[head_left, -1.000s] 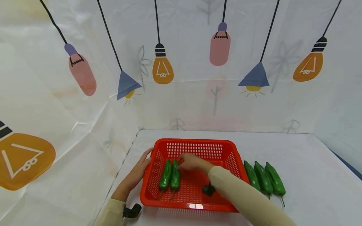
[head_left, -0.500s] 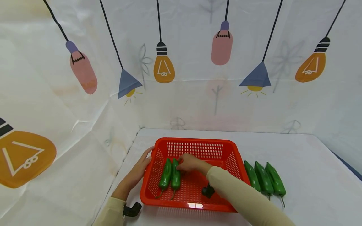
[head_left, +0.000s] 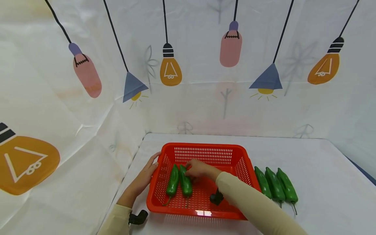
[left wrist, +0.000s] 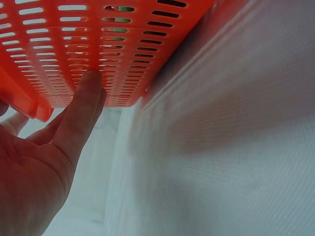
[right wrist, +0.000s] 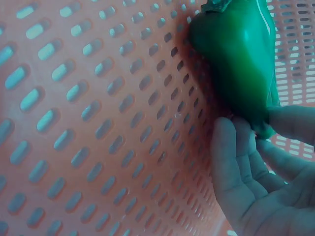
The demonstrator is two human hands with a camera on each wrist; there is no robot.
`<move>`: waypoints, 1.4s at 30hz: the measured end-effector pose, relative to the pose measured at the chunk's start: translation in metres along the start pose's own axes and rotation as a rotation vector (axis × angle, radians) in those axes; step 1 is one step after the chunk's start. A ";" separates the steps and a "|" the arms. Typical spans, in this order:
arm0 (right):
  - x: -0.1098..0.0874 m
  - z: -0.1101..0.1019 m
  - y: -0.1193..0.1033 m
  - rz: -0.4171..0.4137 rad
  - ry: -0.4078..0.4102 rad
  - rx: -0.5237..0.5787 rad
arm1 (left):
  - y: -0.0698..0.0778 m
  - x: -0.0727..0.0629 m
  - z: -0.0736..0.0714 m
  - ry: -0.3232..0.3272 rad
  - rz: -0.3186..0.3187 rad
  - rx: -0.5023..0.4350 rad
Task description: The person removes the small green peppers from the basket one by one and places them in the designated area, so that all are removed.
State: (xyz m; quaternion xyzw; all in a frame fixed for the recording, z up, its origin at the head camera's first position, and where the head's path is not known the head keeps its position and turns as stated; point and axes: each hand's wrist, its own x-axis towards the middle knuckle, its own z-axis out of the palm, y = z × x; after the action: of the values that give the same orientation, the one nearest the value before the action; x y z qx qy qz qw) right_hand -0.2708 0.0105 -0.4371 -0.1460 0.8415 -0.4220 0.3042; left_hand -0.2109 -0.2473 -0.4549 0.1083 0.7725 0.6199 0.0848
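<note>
A red plastic basket with slotted walls stands on the white table. Two long green peppers lie in its left half, the left pepper beside the right pepper. My right hand reaches into the basket and pinches the tip of the right pepper. In the right wrist view, the thumb and fingers meet at the narrow end of that pepper. My left hand rests against the basket's left side. Its fairly straight fingers touch the outer wall and rim in the left wrist view.
Three more green peppers lie side by side on the table, just right of the basket. A white sheet printed with lamps hangs behind the table and along its left side.
The stem end of the right pepper has swung a little to the right, away from the left pepper. My left hand stays at the basket's side.
</note>
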 end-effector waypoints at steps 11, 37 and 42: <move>-0.005 -0.007 0.000 0.028 0.037 0.031 | 0.002 -0.001 0.001 0.022 -0.020 -0.001; -0.018 -0.031 0.001 -0.055 0.054 0.131 | 0.001 -0.002 0.003 0.044 -0.016 0.006; -0.024 -0.039 0.003 -0.045 0.057 0.151 | 0.002 -0.002 0.004 0.048 -0.014 0.008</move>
State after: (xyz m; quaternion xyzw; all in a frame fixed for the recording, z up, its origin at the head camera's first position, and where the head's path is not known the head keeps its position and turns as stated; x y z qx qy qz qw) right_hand -0.2769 0.0487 -0.4127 -0.1295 0.8121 -0.4949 0.2808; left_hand -0.2078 -0.2440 -0.4541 0.0884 0.7774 0.6189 0.0700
